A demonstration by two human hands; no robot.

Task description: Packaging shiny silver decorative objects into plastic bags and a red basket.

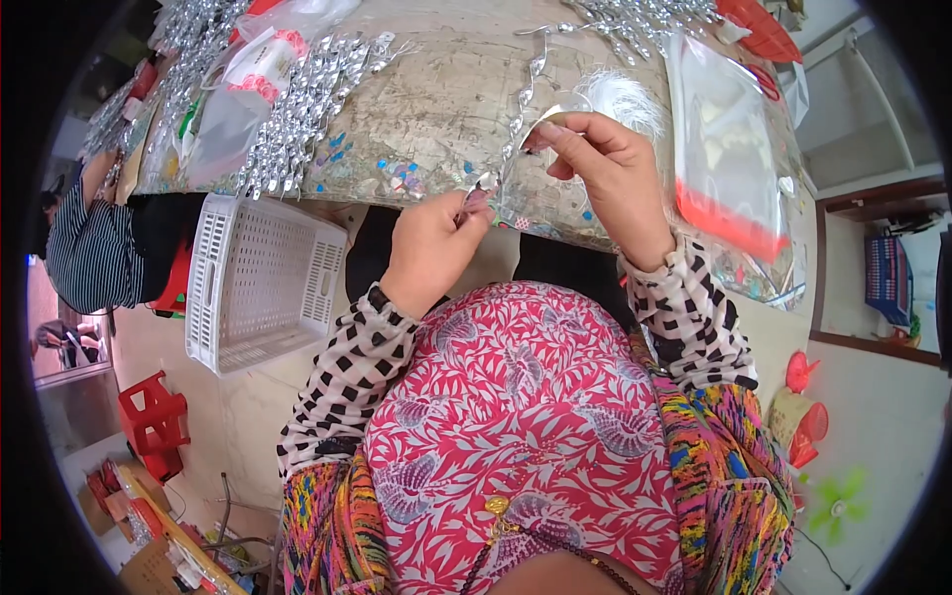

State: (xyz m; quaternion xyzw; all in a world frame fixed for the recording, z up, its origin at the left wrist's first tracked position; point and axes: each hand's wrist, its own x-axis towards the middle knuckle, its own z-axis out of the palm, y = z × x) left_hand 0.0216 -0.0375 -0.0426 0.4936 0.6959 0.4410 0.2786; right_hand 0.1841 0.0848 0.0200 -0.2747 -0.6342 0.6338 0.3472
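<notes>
Both of my hands work above the near edge of the table. My left hand (pixel 433 246) is closed in a pinch on a small shiny silver foil piece (pixel 483 185) at the edge. To its right and higher up, my right hand (pixel 617 177) has thumb and forefinger pinched on a curved silver foil piece (pixel 567 105). Between the hands a twisted silver foil strand (pixel 536 67) runs from the far side of the table down toward my left fingers. Where the strand joins the held pieces is too small to make out. A bundle of white thread (pixel 623 97) lies just beyond my right hand.
Twisted silver strands (pixel 307 109) lie at the left, beside a white pack with pink flowers (pixel 266 67). A clear bag with a red base (pixel 729 149) lies at the right. Below the table edge stands a white basket (pixel 205 297). Another person's striped sleeve (pixel 74 238) shows far left.
</notes>
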